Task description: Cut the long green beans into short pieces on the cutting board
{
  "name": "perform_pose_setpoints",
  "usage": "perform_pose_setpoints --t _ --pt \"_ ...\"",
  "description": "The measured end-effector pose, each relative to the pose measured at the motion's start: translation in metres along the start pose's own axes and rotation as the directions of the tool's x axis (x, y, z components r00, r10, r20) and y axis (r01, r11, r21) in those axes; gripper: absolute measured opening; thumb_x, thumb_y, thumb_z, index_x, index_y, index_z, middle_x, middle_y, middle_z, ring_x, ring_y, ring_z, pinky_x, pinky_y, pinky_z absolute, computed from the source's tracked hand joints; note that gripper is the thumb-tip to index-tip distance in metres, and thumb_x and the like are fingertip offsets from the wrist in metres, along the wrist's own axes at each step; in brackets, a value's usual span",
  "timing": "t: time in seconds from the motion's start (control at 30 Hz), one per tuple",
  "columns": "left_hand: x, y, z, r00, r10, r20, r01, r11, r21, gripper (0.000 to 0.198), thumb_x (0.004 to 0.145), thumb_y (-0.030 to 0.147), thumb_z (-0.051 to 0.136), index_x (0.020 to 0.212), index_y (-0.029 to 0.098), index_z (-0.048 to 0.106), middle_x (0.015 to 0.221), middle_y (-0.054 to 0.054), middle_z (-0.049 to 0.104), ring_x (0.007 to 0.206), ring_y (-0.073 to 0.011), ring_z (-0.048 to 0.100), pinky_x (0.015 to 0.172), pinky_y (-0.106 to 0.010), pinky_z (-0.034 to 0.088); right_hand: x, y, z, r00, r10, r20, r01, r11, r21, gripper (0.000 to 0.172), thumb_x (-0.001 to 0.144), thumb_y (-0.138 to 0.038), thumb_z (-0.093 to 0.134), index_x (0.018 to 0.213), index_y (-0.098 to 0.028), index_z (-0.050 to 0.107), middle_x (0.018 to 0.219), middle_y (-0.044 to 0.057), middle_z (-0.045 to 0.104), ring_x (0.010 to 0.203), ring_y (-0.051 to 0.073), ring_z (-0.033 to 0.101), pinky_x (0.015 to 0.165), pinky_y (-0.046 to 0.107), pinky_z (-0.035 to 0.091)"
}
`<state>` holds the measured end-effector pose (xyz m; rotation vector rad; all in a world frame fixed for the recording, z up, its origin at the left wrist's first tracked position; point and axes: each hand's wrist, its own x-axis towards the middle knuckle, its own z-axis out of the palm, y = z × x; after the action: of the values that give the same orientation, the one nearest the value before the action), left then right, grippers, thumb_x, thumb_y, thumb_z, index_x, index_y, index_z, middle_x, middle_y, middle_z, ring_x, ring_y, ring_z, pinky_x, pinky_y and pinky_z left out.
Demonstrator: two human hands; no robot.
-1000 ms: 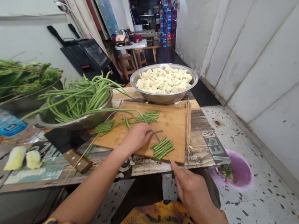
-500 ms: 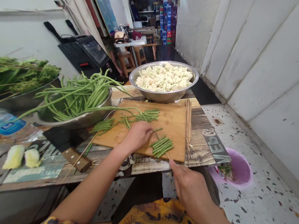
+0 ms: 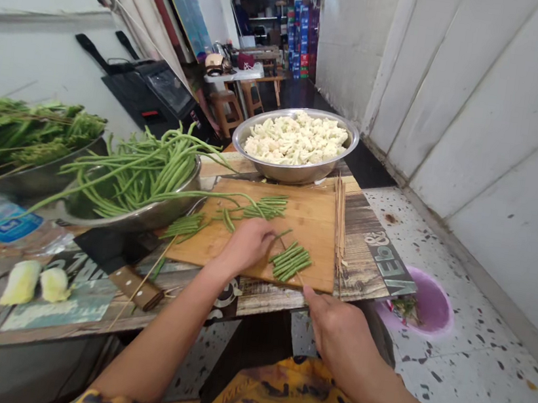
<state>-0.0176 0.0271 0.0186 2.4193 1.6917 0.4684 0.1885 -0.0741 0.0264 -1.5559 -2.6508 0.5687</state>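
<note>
My right hand [image 3: 337, 323] is closed around the lower end of a thin wooden skewer [image 3: 300, 279] at the cutting board's near edge. Several short green bean pieces [image 3: 291, 262] sit side by side on that skewer. Beyond them my left hand [image 3: 249, 244] is pinched over the wooden board [image 3: 306, 216], a short piece of green bean [image 3: 283, 234] showing at its fingertips. Its palm side is hidden. More cut beans [image 3: 265, 207] lie behind that hand, and another skewered row of beans [image 3: 185, 225] rests at the board's left edge.
Bare skewers [image 3: 339, 221] lie along the board's right side. A steel bowl of cauliflower [image 3: 290, 174] stands behind it, and a bowl of long beans [image 3: 148, 212] to the left. A cleaver [image 3: 134, 284] lies near the front edge. A purple basin [image 3: 441, 303] sits on the floor.
Both hands stay almost in place. The skewered beans and my right hand have shifted very slightly, toward the left. The view has moved a little.
</note>
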Motion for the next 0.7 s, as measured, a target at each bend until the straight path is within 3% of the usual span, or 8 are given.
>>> perform_pose_setpoints --t 0.27,0.43,0.7 --pt "0.001 -0.003 0.0 1.0 -0.004 0.004 0.004 1.0 0.003 0.019 0.078 0.017 0.05 0.078 0.016 0.068 0.079 -0.006 0.068 0.077 -0.0183 0.06 0.071 -0.028 0.044 0.005 0.0 -0.003 1.0 0.017 0.012 -0.017 0.999 0.039 0.04 0.088 -0.007 0.036 0.125 -0.008 0.051 0.093 0.012 0.067 0.082 0.022 0.064 0.071 0.029 0.047" --pt "0.003 -0.001 -0.002 1.0 -0.005 0.022 0.005 1.0 0.007 0.019 0.077 0.016 0.049 0.076 0.015 0.068 0.078 -0.006 0.068 0.076 -0.0186 0.059 0.07 -0.028 0.043 0.019 0.005 0.004 0.995 -0.021 -0.099 0.03 0.995 0.095 0.036 0.089 -0.008 0.035 0.121 -0.009 0.054 0.099 0.012 0.067 0.092 0.02 0.062 0.079 0.026 0.045" --pt "0.002 -0.006 -0.001 1.0 0.002 -0.005 -0.002 1.0 -0.025 0.022 0.079 0.018 0.047 0.081 0.017 0.069 0.083 -0.005 0.069 0.079 -0.0184 0.061 0.075 -0.028 0.044 0.041 -0.007 -0.01 0.995 0.028 -0.096 -0.028 1.0 0.0 0.025 0.087 -0.012 0.039 0.102 -0.012 0.06 0.083 0.01 0.068 0.077 0.021 0.064 0.065 0.027 0.043"
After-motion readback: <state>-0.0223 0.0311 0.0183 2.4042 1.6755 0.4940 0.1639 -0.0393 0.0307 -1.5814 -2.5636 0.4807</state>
